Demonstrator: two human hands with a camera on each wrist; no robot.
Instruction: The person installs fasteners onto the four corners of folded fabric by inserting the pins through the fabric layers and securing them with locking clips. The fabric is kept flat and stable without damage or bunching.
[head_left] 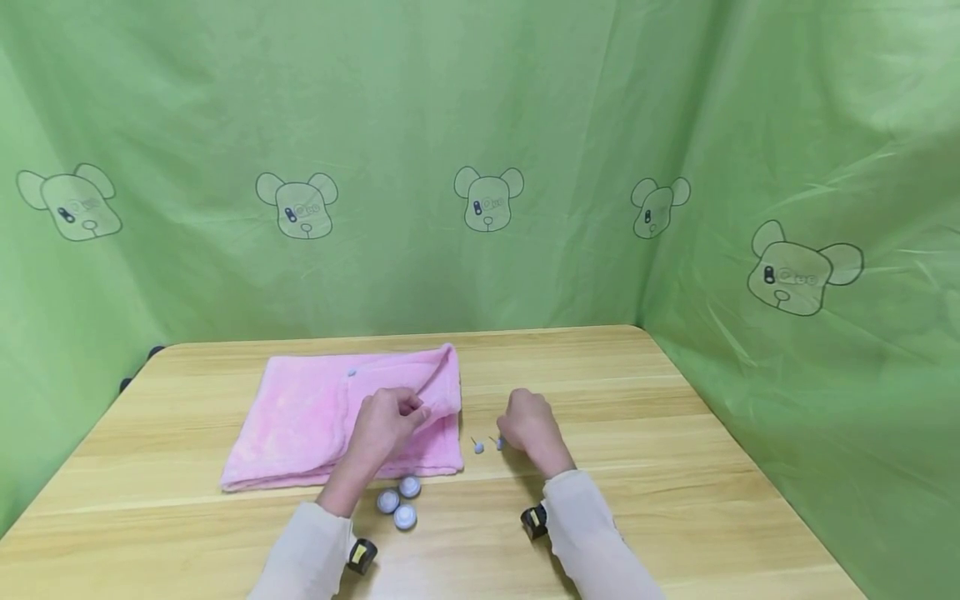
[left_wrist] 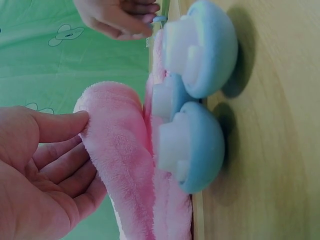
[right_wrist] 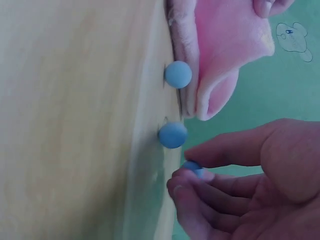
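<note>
One pink cloth, folded on the counter, is taken as landmark. Its raised right flap is pinched by the left hand; a small blue piece, probably a pin, is gripped by the right hand, just right of the cloth. Judged best: flap held taut, piece kept by its head, any point turned from the skin. Counted: two blue-headed pins right of the cloth, three blue-and-white caps before it, one bluish disc on it.
</note>
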